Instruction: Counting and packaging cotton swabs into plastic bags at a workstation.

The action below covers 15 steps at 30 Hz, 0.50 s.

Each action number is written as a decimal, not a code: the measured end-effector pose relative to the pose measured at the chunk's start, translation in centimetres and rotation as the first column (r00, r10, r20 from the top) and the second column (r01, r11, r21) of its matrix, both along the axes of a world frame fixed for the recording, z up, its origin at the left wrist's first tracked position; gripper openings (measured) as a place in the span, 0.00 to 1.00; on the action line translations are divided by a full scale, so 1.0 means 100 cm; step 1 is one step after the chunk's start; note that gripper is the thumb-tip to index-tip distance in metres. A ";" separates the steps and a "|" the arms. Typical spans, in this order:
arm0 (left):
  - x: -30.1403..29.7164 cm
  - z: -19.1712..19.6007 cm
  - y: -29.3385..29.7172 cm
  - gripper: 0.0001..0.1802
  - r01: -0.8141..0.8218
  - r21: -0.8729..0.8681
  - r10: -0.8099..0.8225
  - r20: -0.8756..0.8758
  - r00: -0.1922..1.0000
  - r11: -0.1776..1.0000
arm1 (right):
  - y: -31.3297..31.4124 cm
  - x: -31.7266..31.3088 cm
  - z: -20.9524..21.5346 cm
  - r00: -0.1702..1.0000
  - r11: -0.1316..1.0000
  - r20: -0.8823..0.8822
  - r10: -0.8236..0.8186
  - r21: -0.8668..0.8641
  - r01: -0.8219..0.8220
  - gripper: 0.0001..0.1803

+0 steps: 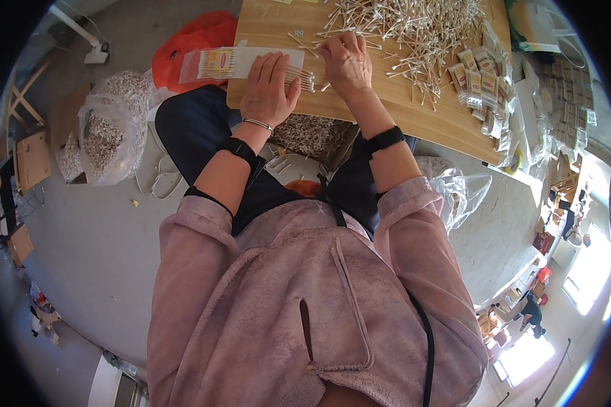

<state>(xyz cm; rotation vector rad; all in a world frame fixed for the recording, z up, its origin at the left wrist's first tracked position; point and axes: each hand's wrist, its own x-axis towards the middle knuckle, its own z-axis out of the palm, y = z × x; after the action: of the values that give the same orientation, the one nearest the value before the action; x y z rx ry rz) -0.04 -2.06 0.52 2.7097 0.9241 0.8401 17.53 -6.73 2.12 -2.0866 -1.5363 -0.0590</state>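
Left hand (268,88) lies flat over slim cotton swabs (304,80) — right hand (347,64) curled, hold unclear, near a bristly swab heap (414,27).

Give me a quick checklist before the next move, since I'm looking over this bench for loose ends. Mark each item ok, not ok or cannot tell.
1. Left hand laid flat over the row of swabs: ok.
2. Visible swabs in that row lying roughly side by side: ok.
3. Right hand gripping a swab: cannot tell; its curled fingers hide this.
4. Clear packet fully on the table: not ok; it juts past the left edge.
5. Loose swab pile on the table for supply: ok.
6. Small packets at right sealed: cannot tell; too small.
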 end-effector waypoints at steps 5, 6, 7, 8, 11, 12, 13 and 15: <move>0.000 0.001 0.000 0.25 0.005 -0.006 -0.004 0.010 1.000 1.000 | -0.004 -0.012 0.001 0.999 0.999 -0.002 0.042 0.004 -0.042 0.05; -0.001 0.001 0.000 0.26 -0.001 -0.004 0.001 0.004 1.000 1.000 | -0.006 -0.016 0.002 0.998 0.998 -0.038 0.057 -0.029 -0.058 0.05; -0.001 0.002 0.000 0.26 -0.007 -0.003 0.007 -0.002 1.000 1.000 | -0.008 -0.017 0.002 0.998 0.998 -0.038 0.058 -0.029 -0.059 0.05; -0.001 0.002 0.000 0.26 -0.008 -0.003 0.008 -0.002 1.000 1.000 | -0.010 -0.018 0.003 0.995 0.998 -0.082 0.052 0.029 -0.050 0.06; 0.000 0.004 -0.001 0.29 -0.001 -0.033 0.003 0.034 0.999 0.999 | -0.012 -0.015 0.003 0.990 0.995 -0.143 0.015 0.100 -0.001 0.07; 0.000 0.005 0.000 0.31 -0.002 -0.048 0.005 0.056 0.998 0.999 | -0.012 -0.014 0.003 0.987 0.993 -0.160 -0.018 0.113 0.036 0.07; 0.000 0.005 0.000 0.33 -0.002 -0.062 0.006 0.078 0.997 0.998 | -0.010 -0.015 0.004 0.987 0.993 -0.161 -0.018 0.114 0.037 0.07; -0.001 0.004 -0.001 0.34 0.005 -0.069 0.001 0.077 0.997 0.998 | -0.003 -0.019 0.007 0.994 0.997 -0.107 0.017 0.071 -0.010 0.07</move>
<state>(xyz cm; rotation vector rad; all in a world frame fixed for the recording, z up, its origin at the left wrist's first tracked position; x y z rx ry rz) -0.19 -2.13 0.88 2.6000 0.9166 0.8883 15.60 -7.04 2.81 -1.9912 -1.4632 0.0048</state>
